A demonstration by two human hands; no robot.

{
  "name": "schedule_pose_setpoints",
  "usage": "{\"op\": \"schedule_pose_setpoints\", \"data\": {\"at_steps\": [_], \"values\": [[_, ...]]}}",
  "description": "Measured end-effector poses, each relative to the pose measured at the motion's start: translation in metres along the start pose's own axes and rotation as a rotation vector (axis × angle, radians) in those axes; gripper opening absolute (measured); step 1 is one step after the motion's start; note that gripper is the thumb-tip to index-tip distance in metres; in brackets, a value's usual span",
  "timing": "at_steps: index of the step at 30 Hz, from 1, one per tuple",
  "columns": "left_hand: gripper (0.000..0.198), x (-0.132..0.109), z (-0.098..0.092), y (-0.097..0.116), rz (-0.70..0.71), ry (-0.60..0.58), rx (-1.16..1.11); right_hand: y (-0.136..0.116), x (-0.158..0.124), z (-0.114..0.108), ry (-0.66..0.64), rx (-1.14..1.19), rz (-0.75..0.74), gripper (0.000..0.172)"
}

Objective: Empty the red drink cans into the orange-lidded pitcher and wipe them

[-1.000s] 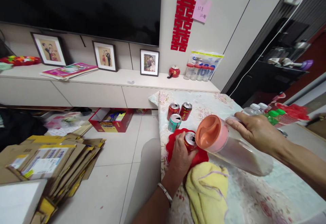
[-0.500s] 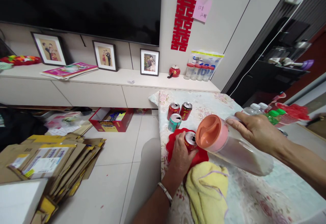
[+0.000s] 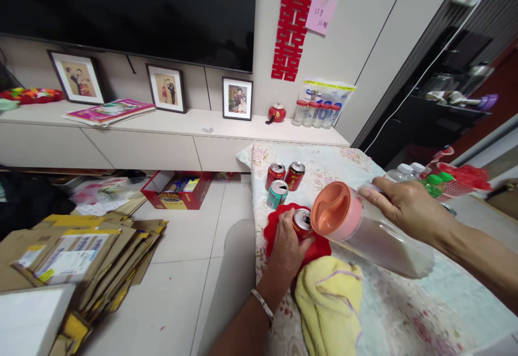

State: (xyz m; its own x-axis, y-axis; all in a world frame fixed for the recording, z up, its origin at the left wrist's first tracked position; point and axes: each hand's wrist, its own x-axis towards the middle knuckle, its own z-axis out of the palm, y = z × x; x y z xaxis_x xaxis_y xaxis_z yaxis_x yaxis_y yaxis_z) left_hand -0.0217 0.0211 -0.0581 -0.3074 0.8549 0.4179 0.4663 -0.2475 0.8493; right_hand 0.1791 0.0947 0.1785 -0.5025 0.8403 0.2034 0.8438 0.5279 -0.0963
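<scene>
- Cardboard stack (image 3: pixel 81 259): flattened, on the floor, well to the left of your left hand. Bare floor tile lies between it and the table.
- Red box (image 3: pixel 178 191): on the floor, left of and beyond your left hand, near the low cabinet.
- Table edge (image 3: pixel 256 205): runs just left of your left hand, and your forearm crosses it.
- Left hand (image 3: pixel 288 245): fingers curled around the red can (image 3: pixel 302 223). The can stands upright on a red mat (image 3: pixel 272 229), close to that edge.
- Teal can (image 3: pixel 277 193) and two more red cans (image 3: pixel 275 174) (image 3: pixel 295 175): upright, bunched together just beyond your left hand, near the same edge.
- Yellow towel (image 3: pixel 329 302): bunched just right of your left wrist, overlapping the mat's near rim.
- Jug (image 3: pixel 364 232): clear with a pink lid, tipped far over. Its lid end sits just beside the can's top.
- Right hand (image 3: pixel 404 210): clamped over the jug's upper side, fingers wrapped.
- Capped bottles (image 3: pixel 408 171): just beyond your right hand.
- Flowered tablecloth (image 3: pixel 404 313): bare stretch under your right forearm, right of the towel.
</scene>
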Motion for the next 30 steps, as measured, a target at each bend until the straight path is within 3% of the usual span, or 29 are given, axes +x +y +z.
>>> {"op": "schedule_pose_setpoints", "data": {"at_steps": [30], "values": [[0.081, 0.0004, -0.0025, 0.0029, -0.005, -0.011, 0.011, -0.0014, 0.0007, -0.0013, -0.015, 0.009, -0.004, 0.065]]}}
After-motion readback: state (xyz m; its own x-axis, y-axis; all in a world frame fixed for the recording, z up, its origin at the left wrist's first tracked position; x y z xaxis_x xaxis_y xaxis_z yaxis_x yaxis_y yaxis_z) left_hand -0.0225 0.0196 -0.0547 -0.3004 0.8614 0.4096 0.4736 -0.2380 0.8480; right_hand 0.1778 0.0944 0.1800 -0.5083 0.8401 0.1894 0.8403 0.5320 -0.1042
